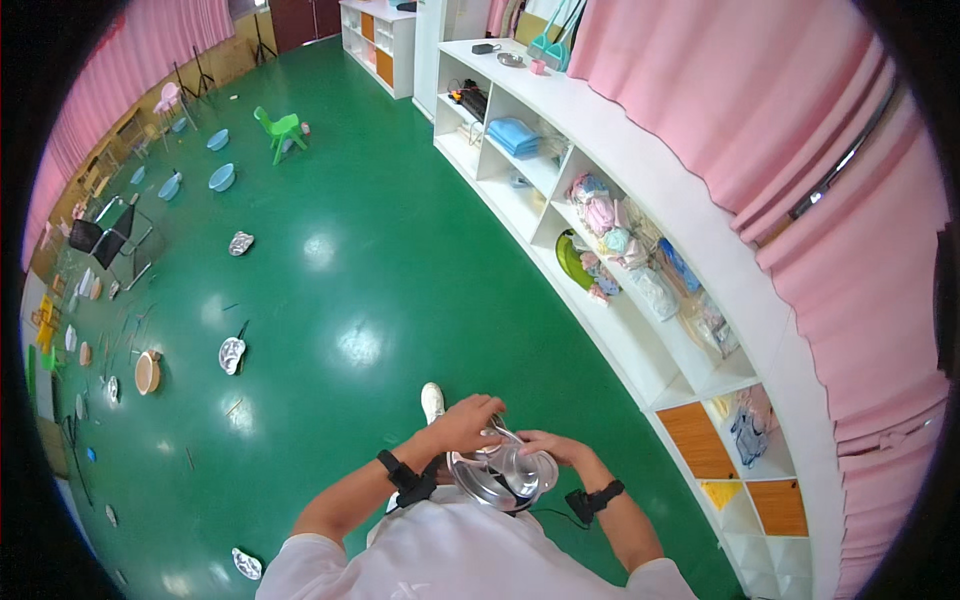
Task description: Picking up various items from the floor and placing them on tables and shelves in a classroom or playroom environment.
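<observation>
Holding metal trays [530, 470] at waist height, over the green floor [330, 290]: curling L hand [465, 425] round the upper L edge, gripping the R rim w/ R hand [555, 447]; not showing clearly how many pcs. Prob. handling best by keeping both hands firm, tucking rims snugly tog. & tilting as little as poss. Further out on L, seeing a loose tray [232, 355] & tan bowl [147, 372]; beyond, spotting a blue basin [222, 177], then a green chair [280, 130].
</observation>
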The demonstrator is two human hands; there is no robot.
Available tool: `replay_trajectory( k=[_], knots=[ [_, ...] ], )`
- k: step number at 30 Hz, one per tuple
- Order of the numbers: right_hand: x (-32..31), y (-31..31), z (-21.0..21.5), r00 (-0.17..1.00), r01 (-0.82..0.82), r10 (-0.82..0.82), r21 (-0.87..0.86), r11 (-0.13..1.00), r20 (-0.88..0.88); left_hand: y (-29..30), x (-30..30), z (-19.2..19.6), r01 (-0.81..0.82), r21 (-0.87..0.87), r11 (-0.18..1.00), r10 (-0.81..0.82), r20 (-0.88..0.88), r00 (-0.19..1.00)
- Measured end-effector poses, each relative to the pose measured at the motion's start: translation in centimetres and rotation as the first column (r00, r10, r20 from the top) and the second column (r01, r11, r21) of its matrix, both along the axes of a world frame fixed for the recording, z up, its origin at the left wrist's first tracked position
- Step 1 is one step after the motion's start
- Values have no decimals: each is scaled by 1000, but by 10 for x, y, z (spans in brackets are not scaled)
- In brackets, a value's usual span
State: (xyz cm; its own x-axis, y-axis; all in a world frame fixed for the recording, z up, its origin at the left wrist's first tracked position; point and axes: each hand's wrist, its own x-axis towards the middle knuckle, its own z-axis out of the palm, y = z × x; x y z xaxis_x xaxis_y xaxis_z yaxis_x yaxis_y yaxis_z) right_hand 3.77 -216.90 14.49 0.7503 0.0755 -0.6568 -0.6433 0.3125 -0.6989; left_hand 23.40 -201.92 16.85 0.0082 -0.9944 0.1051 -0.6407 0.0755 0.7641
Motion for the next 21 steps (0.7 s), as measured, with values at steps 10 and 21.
replay_trajectory(
  k=[10, 21],
  knots=[
    [164, -193, 22, 983, 153, -163, 110, 982, 88, -191, 217, -26, 88, 457, 885, 15, -217, 976],
    [311, -420, -18, 875, 462, -459, 17, 887, 150, -427, 383, -90, -32, 541, 841, 217, -282, 935]
  ],
)
